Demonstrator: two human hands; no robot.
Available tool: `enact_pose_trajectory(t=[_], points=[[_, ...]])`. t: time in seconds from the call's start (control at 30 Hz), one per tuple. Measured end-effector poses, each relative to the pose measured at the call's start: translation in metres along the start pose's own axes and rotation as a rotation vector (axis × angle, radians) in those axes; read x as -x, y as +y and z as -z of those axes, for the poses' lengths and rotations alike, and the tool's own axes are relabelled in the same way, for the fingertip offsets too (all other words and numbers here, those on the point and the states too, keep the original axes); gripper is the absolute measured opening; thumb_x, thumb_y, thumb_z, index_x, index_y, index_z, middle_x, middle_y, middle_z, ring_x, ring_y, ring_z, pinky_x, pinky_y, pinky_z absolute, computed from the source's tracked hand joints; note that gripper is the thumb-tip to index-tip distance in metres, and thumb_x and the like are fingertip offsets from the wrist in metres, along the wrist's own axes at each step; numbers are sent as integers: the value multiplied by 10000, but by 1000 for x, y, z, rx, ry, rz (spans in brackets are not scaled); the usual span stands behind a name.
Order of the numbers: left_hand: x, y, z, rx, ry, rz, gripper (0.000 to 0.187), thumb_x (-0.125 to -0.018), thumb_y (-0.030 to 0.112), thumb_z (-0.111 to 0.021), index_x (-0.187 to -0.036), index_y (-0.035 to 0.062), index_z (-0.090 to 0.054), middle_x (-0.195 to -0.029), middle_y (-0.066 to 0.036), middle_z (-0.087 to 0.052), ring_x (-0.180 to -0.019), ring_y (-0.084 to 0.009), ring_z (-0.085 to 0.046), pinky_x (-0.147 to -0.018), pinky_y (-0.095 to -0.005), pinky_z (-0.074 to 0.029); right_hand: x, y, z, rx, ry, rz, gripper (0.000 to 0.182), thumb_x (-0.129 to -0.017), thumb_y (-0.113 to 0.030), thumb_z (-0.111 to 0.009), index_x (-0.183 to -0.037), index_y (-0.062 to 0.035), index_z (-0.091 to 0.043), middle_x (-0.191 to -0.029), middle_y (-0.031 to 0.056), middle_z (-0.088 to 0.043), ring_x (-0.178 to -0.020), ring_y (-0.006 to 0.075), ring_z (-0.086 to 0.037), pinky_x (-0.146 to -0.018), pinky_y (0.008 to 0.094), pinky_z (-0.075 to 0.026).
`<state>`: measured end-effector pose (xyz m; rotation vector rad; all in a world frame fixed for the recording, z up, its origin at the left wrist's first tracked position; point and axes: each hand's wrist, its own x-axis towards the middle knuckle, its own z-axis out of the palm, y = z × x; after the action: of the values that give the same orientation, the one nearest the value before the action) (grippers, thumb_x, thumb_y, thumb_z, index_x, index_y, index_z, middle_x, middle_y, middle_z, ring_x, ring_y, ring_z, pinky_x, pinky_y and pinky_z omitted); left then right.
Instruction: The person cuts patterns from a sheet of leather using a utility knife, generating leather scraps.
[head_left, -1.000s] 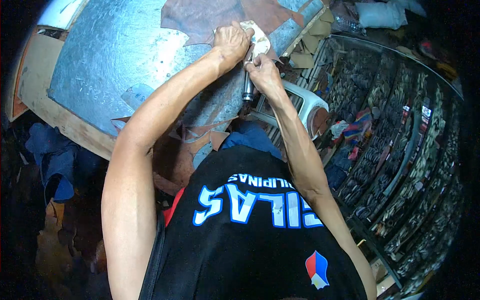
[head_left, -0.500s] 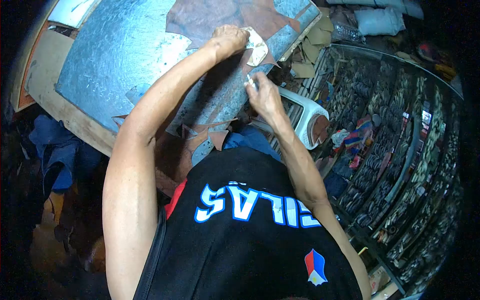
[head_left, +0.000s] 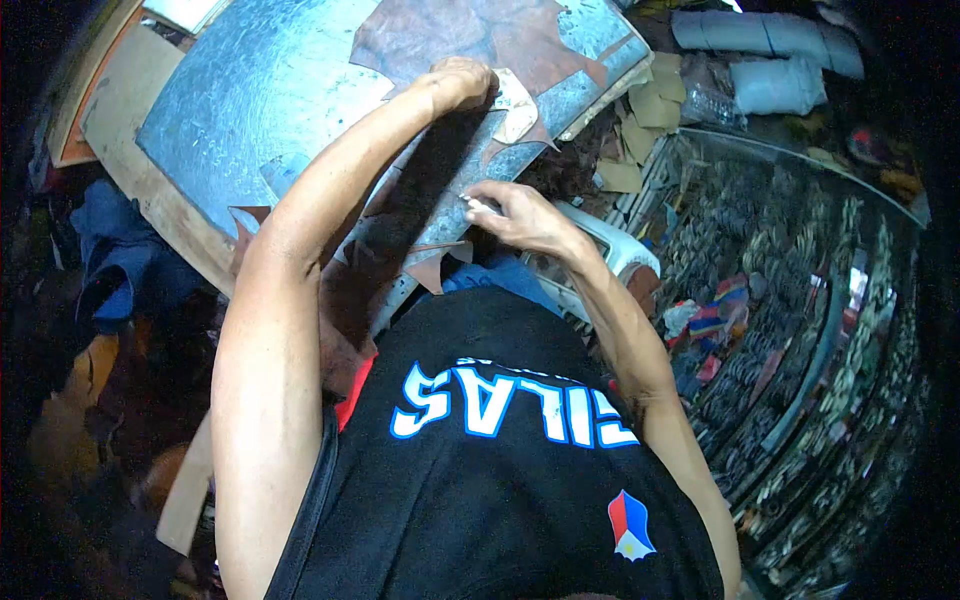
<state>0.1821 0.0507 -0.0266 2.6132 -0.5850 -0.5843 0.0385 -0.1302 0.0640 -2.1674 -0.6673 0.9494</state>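
Worktable: its scuffed, blue-grey top [head_left: 240, 90] spreads ahead of you and to your left.
Brown leather: the broad, irregular sheet [head_left: 430, 40] lies flat on the far part of the top, beyond your left hand and beside it.
White frame: it stands [head_left: 625, 243] off the table, near your right forearm.
Left hand: yours [head_left: 460, 82] is curled low at the pale piece's left edge; its fingertips are hidden, so you cannot tell whether they pinch or only press.
Right hand: yours [head_left: 525, 218] is nearly closed, thumb and forefinger narrow around a small white bit, nearer your body and apart from the pale piece.
Pale piece: it lies [head_left: 515, 105] over the leather near the table's right edge, just right of your left hand, the nearer one; its long axis runs roughly away from you.
Small white bit: it sits [head_left: 466, 198] at your right fingertips, pointing leftward.
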Motion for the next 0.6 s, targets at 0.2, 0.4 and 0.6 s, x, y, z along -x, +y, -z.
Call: enact_pose_trajectory(t=[0.2, 0.4, 0.6], points=[[29, 14, -21, 57, 279, 44, 502, -755, 499, -757, -1138, 183, -683, -960, -130, -682, -973, -332, -651, -798, -453, -528, 12, 39, 49, 292, 134, 102, 333, -892, -136, -639, -1198, -8, -626, -1125, 228, -663, -1053, 390, -637, -896, 436, -514], [40, 39, -17, 7, 293, 217, 665, -612, 492, -845, -1147, 158, -636, -1062, -155, -605, -1016, -373, -625, -823, -461, -520, -18, 72, 65, 434, 176, 404, 231, -909, -122, -607, -1120, -35, -644, -1006, 204, -676, -902, 409, -658, -781, 473, -538], [43, 32, -24, 33, 351, 153, 635, -610, 457, -858, -1126, 164, -631, -991, -141, -598, -980, -363, -626, -809, -455, -503, -33, 87, 71, 447, 124, 501, 223, -926, -149, -574, -1120, -52, -626, -993, 215, -664, -863, 426, -654, -752, 498, -532]])
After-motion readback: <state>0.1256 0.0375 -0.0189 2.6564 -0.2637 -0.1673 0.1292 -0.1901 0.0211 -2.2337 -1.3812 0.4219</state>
